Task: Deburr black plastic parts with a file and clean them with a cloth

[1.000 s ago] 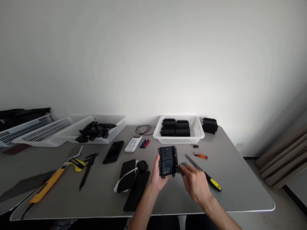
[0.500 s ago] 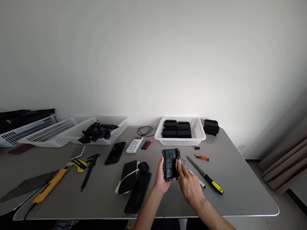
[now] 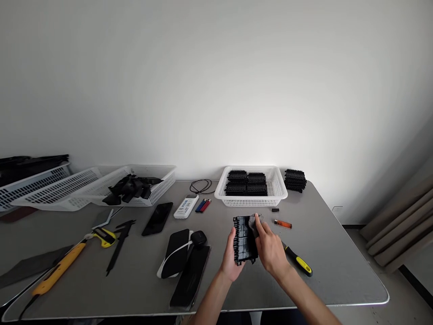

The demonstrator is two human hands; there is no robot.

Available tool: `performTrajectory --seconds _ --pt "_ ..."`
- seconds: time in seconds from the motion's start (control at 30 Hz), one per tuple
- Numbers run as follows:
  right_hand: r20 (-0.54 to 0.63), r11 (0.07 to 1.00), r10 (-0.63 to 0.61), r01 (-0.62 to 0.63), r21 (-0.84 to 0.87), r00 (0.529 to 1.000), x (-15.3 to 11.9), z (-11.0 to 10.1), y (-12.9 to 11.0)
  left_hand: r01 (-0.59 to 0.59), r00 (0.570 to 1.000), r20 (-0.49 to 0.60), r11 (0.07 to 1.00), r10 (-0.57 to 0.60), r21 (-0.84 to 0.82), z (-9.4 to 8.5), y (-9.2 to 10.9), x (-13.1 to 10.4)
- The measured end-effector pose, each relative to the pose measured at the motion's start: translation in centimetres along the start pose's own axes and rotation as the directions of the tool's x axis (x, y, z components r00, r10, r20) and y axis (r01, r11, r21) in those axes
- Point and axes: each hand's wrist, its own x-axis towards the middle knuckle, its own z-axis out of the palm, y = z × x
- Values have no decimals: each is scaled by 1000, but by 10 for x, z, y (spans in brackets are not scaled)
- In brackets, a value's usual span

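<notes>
My left hand (image 3: 231, 259) is wrapped around the left side and underside of a black plastic part (image 3: 244, 241), a ribbed rectangular piece with toothed edges, and holds it tilted above the table. In my right hand (image 3: 270, 246) is a small crumpled grey sheet (image 3: 252, 222), cloth or sandpaper, I cannot tell which. My fingers press it against the part's upper right edge. Below my right wrist lies a file with a black and yellow handle (image 3: 300, 262); its blade is mostly hidden by the hand.
Similar black parts (image 3: 256, 188) fill a white basket (image 3: 251, 203); more are stacked beside it (image 3: 295, 180). An orange lighter (image 3: 283, 224) lies at right. Leftward are phones (image 3: 157, 218), a caliper (image 3: 118, 248), a yellow cutter (image 3: 105, 237), an orange-handled tool (image 3: 60, 268) and further baskets (image 3: 165, 186).
My right hand has slid the grey sheet up along the part's right edge, toward its far corner. The part has tilted a little, and the view has shifted slightly right.
</notes>
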Motion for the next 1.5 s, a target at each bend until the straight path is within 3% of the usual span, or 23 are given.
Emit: performTrajectory --seconds 0.13,0.2,0.3,0.37,0.43,0.53,0.77,0.93,1.03,1.17,1.33,1.4,1.5 --pt "116 995 -52 62 -84 992 -27 14 -6 -93 988 -124 996 94 13 -6 7 2" --pt "120 993 -81 91 -73 989 -40 13 -5 -121 977 -177 992 123 18 -7 13 3" --pt "0 998 -60 60 4 998 -44 1 1 -95 982 -159 995 98 27 -6 14 3" --pt "-99 999 -14 18 36 995 -34 -8 4 -77 991 -106 996 80 35 -5 8 3" --pt "-123 999 -26 28 18 992 -19 -15 4 -63 996 -53 997 66 45 -3 1 3" --pt "-33 993 -67 64 -100 997 -2 -15 -2 -38 999 7 998 38 59 -2 -9 2" --pt "40 946 98 -81 -314 994 2 1 -20 -9 1000 -13 997 10 77 -5 -10 5" --pt "148 942 16 35 -335 989 -12 13 -25 -49 981 -187 997 58 52 -5 3 10" --pt "184 942 -44 102 -321 982 -24 21 -28 -92 979 -184 996 93 17 -2 13 11" --pt "144 972 -36 68 -225 989 -33 21 -29 -101 982 -159 995 102 16 -5 17 9" --pt "25 999 25 -25 19 999 -29 -2 -20 -77 970 -228 996 85 46 -16 12 6" --pt "-51 997 18 -14 82 999 -22 -11 -16 -84 981 -174 996 90 41 -16 9 4" --pt "-78 1000 -20 19 -11 997 -8 -16 -15 -52 998 -26 998 52 29 -11 2 2"
